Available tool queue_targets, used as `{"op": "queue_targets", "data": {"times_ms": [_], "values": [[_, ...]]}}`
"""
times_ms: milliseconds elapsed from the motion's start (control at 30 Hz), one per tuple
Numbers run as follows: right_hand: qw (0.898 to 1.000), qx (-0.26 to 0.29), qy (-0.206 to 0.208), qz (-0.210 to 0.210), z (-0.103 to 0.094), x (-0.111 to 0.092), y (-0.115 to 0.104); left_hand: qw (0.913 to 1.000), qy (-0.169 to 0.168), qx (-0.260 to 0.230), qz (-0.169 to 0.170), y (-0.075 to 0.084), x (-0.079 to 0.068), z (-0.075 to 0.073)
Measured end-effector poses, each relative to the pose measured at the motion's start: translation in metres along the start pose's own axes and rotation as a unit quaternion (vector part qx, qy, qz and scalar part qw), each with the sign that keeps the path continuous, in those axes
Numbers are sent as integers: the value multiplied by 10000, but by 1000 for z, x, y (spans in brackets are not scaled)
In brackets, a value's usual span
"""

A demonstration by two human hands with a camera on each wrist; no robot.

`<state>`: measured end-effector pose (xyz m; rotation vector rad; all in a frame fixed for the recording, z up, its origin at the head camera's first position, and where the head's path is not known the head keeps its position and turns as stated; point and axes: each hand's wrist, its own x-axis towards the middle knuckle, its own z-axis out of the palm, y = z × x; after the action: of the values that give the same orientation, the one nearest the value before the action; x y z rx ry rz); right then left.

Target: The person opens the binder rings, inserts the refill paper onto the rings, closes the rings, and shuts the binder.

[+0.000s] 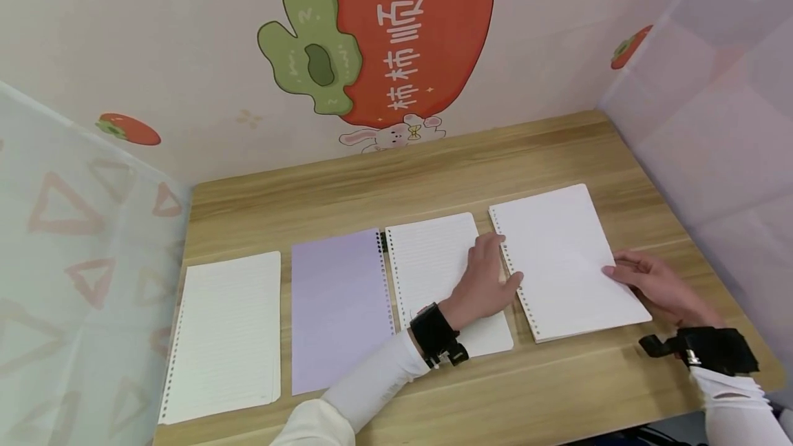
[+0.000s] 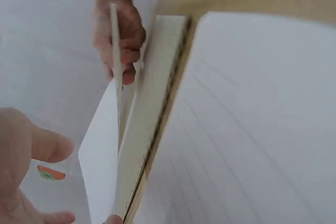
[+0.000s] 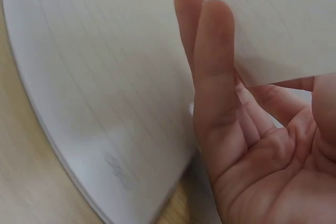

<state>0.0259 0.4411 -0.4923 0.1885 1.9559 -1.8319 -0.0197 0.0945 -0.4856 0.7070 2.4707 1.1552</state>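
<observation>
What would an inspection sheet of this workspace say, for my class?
Surface: wood-grain table
Work items: punched white stack at right; lined stack beside it; purple sheet; lined paper at far left
Clutter: small black piece between purple sheet and lined stack, identity unclear
Left hand: at the white stack's punched edge
Right hand: holds the white stack's raised upper part by its right edge
Cables: dark cable-like strands below the table's near edge
Surroundings: backdrop with printed persimmons

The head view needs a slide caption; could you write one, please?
Right hand holds a white page by its edge, left hand at its punched side.
</observation>
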Motion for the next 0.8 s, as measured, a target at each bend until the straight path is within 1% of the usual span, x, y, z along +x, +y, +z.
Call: {"op": "queue_targets", "data": {"times_ms": [33,67,100,167,233,300,333,433,500,533,567,633,667,733,800], "values": [[9998,167,-26,-89,2,0,1,9984,-7,-541,-168,-1,0,-2],[9993,328,-50,-170,5,-1,2,9936,-24,-1068,-354,-2,-1,-4],[9990,379,-50,-243,7,-1,3,9869,-32,-1536,-483,-3,-1,-6],[9985,468,-13,-297,12,-2,3,9693,-59,-2365,-663,-5,0,-9],[9983,519,4,-277,18,-2,1,9500,-82,-2998,-874,-7,0,-12],[9986,499,33,-182,25,-2,-1,9387,-80,-3323,-914,-9,0,-15],[9989,460,36,-123,28,-2,-2,9317,-84,-3503,-956,-11,0,-16],[9997,249,19,63,41,-1,-7,9170,-39,-3839,-1080,-18,-4,-21],[9994,326,-108,101,51,1,-10,9091,14,-4005,-1151,-24,-8,-25],[9989,394,-218,94,56,3,-11,9059,30,-4064,-1191,-27,-11,-27],[9980,527,-330,72,62,5,-11,9051,53,-4075,-1217,-31,-14,-30],[9947,825,-611,-11,73,10,-12,9057,50,-4060,-1217,-37,-20,-36],[9927,940,-759,-31,78,11,-13,9076,52,-4017,-1215,-39,-23,-40],[9907,987,-937,-58,89,15,-14,9142,52,-3877,-1179,-44,-28,-46],[9913,904,-957,-14,100,17,-16,9195,74,-3753,-1169,-48,-34,-53]]}}
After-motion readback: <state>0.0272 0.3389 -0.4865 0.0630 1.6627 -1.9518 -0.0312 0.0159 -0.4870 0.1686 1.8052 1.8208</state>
